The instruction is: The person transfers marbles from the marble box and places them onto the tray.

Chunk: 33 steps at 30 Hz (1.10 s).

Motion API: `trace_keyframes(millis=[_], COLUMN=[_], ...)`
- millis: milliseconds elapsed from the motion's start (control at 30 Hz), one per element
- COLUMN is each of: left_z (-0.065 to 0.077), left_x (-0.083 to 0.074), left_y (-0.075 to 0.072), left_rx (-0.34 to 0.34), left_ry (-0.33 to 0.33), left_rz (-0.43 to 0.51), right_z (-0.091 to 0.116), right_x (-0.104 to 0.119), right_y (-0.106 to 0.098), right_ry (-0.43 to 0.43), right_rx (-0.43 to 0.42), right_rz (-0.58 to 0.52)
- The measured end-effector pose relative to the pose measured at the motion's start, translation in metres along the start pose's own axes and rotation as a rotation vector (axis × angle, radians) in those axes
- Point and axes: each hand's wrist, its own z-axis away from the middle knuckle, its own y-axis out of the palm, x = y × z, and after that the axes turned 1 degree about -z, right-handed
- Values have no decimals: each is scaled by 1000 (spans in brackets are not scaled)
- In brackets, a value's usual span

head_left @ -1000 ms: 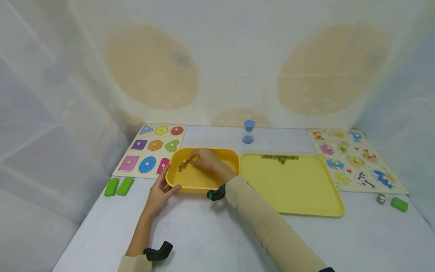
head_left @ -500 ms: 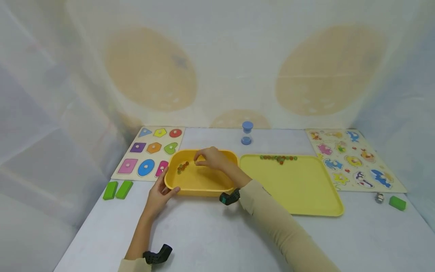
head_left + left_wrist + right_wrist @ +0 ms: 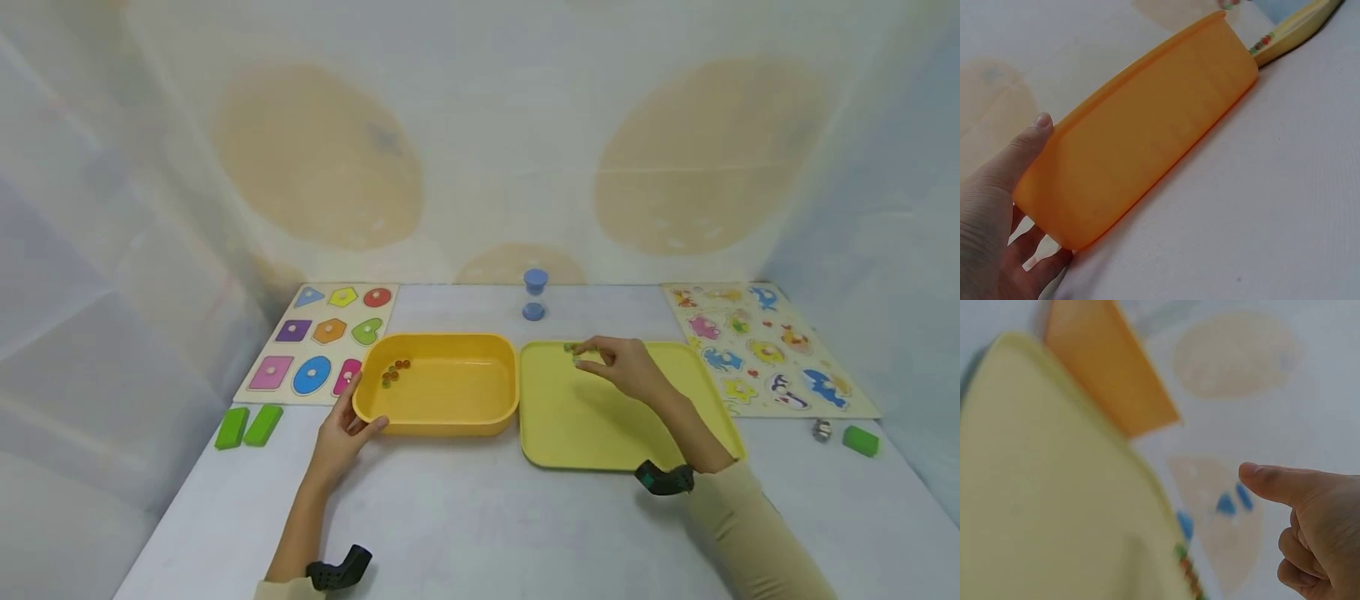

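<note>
Brought the right hand (image 3: 628, 367) across from above the orange tub (image 3: 453, 392) to the far left part of the yellow tray (image 3: 592, 429) since half a second ago, keeping the left hand (image 3: 337, 442) on the tub. Works over a white-covered table (image 3: 525, 525), with the tray lying flat just right of the tub. Has a shape board (image 3: 318, 348) beyond the tub's left end and an animal board (image 3: 798, 364) past the tray's right side. Grips the tub's left end with the left hand, thumb at the near corner, fingers round the outer wall. Holds the right hand over the tray, nearly closed, thumb and forefinger pinching what looks like a small green bead (image 3: 576, 359), the other fingers folded in. Shows a blue hourglass (image 3: 534, 292) standing at the back between the boards, two green blocks (image 3: 262, 426) at left, and a third green block (image 3: 860, 441) at right beside a silvery piece (image 3: 822, 430). Keeps loose beads (image 3: 395, 376), red and green, clustered in the tub's left part, and a row of beads (image 3: 1187, 571) along the tray's far edge, partly hidden behind the right hand in the head view.
</note>
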Motion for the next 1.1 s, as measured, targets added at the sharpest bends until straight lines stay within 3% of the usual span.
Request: trace_keyframes(millis=[100, 233, 367, 467, 600, 700, 833, 967, 1100], left_z=[0, 1, 1, 1, 1, 1, 1, 1, 0], left_x=[1, 1, 1, 0, 0, 2, 2, 2, 2], left_y=[1, -1, -2, 0, 1, 1, 0, 0, 1], left_rx=[-2, -7, -15, -9, -3, -5, -1, -2, -6], left_ry=[-4, -11, -16, -12, -13, -21, -13, -4, 5], left_rz=[-7, -4, 10, 16, 17, 22, 26, 22, 23], right_z=[25, 42, 48, 40, 14, -15, -56, -94, -125], right_x=[-23, -42, -51, -45, -21, 4, 42, 80, 105], right_y=[-1, 6, 12, 9, 8, 19, 45, 77, 112], right_ry=[70, 162, 214, 170, 78, 4, -91, -112, -126], right_rx=[11, 55, 97, 83, 49, 40, 61, 149, 241], right_rz=[43, 24, 9, 44, 31, -16, -71, -96, -98])
